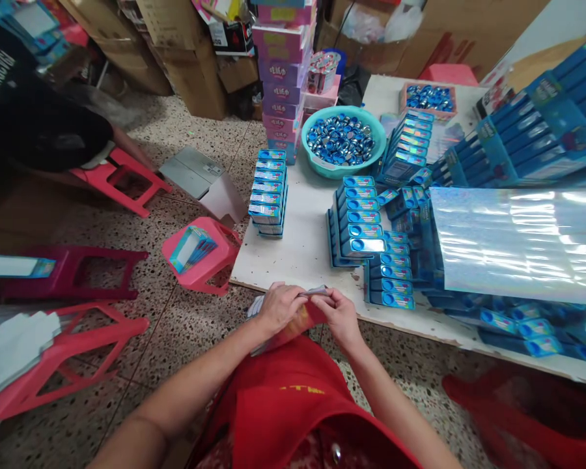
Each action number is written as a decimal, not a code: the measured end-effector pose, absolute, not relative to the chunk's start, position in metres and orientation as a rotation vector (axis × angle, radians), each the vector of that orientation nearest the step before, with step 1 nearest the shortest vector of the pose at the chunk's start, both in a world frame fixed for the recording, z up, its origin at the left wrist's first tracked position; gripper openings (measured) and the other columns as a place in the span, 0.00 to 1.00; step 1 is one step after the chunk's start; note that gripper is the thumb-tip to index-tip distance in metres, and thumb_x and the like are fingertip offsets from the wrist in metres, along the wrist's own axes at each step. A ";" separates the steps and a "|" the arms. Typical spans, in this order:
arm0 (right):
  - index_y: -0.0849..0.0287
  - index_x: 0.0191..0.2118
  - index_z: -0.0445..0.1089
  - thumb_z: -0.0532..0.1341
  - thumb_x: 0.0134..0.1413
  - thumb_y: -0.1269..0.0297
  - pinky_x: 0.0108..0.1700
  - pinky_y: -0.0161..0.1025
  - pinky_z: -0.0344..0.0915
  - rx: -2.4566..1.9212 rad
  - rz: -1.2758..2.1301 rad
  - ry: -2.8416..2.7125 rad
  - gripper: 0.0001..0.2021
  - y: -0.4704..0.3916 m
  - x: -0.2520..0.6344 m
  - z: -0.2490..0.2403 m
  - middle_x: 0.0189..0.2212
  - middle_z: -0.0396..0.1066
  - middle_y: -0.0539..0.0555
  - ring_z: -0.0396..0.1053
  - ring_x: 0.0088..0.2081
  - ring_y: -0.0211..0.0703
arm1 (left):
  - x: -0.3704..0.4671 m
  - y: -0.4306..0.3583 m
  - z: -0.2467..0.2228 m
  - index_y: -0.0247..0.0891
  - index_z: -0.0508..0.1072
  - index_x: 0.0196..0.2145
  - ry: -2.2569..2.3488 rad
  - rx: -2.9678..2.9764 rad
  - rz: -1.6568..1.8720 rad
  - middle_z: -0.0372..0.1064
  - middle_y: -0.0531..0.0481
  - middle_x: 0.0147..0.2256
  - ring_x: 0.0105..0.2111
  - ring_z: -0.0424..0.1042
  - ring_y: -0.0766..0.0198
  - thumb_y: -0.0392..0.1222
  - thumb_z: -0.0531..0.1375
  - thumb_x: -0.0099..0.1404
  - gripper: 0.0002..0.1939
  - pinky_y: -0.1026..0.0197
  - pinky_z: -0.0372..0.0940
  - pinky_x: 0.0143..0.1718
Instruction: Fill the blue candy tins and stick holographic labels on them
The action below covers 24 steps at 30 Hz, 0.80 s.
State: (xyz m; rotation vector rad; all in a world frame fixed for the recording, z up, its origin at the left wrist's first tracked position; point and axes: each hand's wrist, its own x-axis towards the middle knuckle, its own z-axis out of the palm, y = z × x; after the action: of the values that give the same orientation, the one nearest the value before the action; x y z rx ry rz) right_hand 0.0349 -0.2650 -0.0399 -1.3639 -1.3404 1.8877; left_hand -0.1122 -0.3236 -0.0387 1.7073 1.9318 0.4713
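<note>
My left hand [279,307] and my right hand [340,317] meet in front of the table's near edge, above my red apron [293,404]. Between their closed fingertips is a thin, silvery-grey folded piece [316,290]; its kind is not clear. An orange-red patterned surface [297,324] shows below the fingers, partly covered by them. Just beyond my hands, on the white table [300,260], stand a row of slim blue boxes [268,193] at the left and another row of blue boxes [364,221] nearer the middle.
A turquoise basin [329,172] holds many small blue-and-silver round pieces. More blue boxes [390,280] and a shiny silver sheet [508,244] cover the right side. Pink stools [202,260] stand at the left, one bearing a blue box. A person in black [39,111] sits at the far left.
</note>
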 end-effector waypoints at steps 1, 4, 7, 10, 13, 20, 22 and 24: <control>0.58 0.34 0.69 0.65 0.40 0.50 0.37 0.43 0.65 -1.394 1.732 -1.452 0.18 -0.266 0.036 -0.038 0.31 0.74 0.54 0.70 0.32 0.46 | -0.111 -0.324 -0.038 0.39 0.72 0.35 1.956 1.717 0.465 0.74 0.51 0.33 0.36 0.70 0.63 0.42 0.53 0.65 0.09 0.58 0.58 0.45; 0.57 0.40 0.70 0.65 0.42 0.51 0.44 0.46 0.61 -1.345 1.137 -1.893 0.20 -0.263 0.041 -0.032 0.40 0.72 0.58 0.67 0.43 0.51 | -0.108 -0.324 -0.037 0.38 0.71 0.34 1.959 1.807 0.448 0.74 0.50 0.32 0.35 0.70 0.64 0.38 0.51 0.67 0.10 0.58 0.56 0.45; 0.53 0.35 0.73 0.62 0.51 0.57 0.46 0.45 0.55 -1.105 0.885 -2.329 0.08 -0.256 0.046 -0.028 0.35 0.74 0.54 0.67 0.42 0.48 | -0.110 -0.325 -0.035 0.38 0.71 0.35 1.881 1.911 0.436 0.73 0.49 0.34 0.36 0.70 0.63 0.38 0.50 0.67 0.10 0.58 0.56 0.45; 0.54 0.30 0.73 0.58 0.56 0.60 0.42 0.41 0.55 -1.046 0.917 -2.471 0.09 -0.246 0.051 -0.027 0.26 0.74 0.50 0.69 0.33 0.42 | -0.117 -0.328 -0.034 0.37 0.70 0.41 1.888 1.902 0.436 0.73 0.48 0.37 0.39 0.70 0.61 0.42 0.54 0.64 0.09 0.59 0.58 0.42; 0.54 0.30 0.73 0.58 0.56 0.59 0.40 0.39 0.56 -1.045 0.992 -2.464 0.10 -0.239 0.054 -0.028 0.27 0.75 0.50 0.70 0.32 0.41 | -0.126 -0.332 -0.035 0.37 0.71 0.39 1.935 1.862 0.330 0.74 0.49 0.35 0.36 0.71 0.61 0.42 0.54 0.64 0.09 0.61 0.60 0.39; 0.54 0.30 0.75 0.59 0.55 0.59 0.40 0.39 0.60 -1.000 0.967 -2.484 0.09 -0.232 0.057 -0.037 0.27 0.76 0.51 0.72 0.32 0.43 | -0.140 -0.339 -0.041 0.40 0.73 0.41 2.012 1.916 0.207 0.75 0.48 0.33 0.34 0.73 0.62 0.41 0.53 0.65 0.11 0.63 0.63 0.34; 0.53 0.31 0.75 0.59 0.55 0.60 0.40 0.39 0.62 -1.005 0.957 -2.474 0.08 -0.231 0.059 -0.044 0.29 0.77 0.51 0.73 0.33 0.44 | -0.151 -0.346 -0.045 0.40 0.72 0.43 2.078 1.919 0.188 0.75 0.48 0.34 0.35 0.73 0.62 0.40 0.54 0.64 0.11 0.63 0.63 0.35; 0.53 0.33 0.76 0.59 0.55 0.61 0.40 0.39 0.64 -1.019 0.984 -2.453 0.07 -0.230 0.060 -0.054 0.30 0.77 0.51 0.73 0.34 0.45 | -0.166 -0.359 -0.050 0.40 0.73 0.41 2.163 1.872 0.130 0.75 0.49 0.32 0.33 0.73 0.62 0.40 0.55 0.64 0.10 0.63 0.64 0.34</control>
State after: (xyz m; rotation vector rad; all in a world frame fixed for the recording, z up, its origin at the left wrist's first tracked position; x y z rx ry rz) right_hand 0.0596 -0.2298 -0.0538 -1.0190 -2.4531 0.9845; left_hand -0.1664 -0.3585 -0.0504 1.8718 2.1634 0.1298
